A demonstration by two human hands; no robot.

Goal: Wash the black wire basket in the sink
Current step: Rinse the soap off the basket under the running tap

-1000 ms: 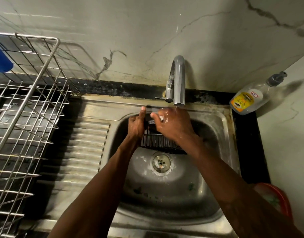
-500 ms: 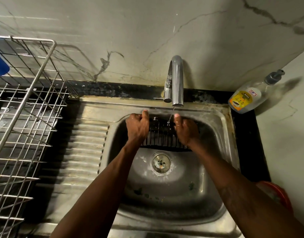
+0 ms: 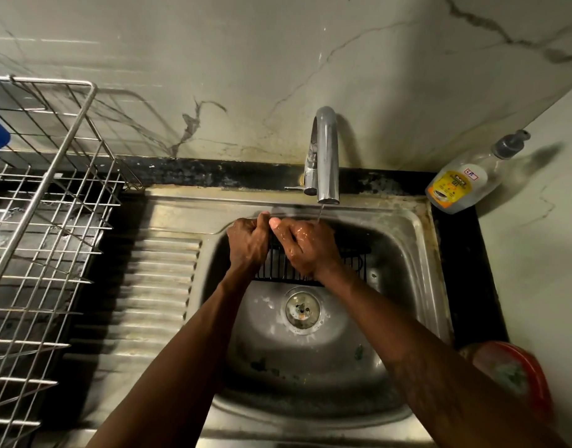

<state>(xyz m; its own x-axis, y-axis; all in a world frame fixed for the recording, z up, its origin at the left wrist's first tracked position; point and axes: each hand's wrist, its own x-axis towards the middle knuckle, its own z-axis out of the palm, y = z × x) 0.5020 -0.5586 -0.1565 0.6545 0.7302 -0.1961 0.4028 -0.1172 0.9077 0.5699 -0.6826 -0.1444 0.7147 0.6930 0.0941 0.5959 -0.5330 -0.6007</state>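
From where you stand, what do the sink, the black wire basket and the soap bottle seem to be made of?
The sink looks like stainless steel: grey, dull sheen, soft reflections, some staining. The black wire basket seems to be thin metal wire with a black coating or paint; which one I cannot tell. The soap bottle is probably clear plastic: see-through body, yellow label, grey pump.

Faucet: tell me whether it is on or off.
On: a thin stream falls from the faucet spout toward the right hand.
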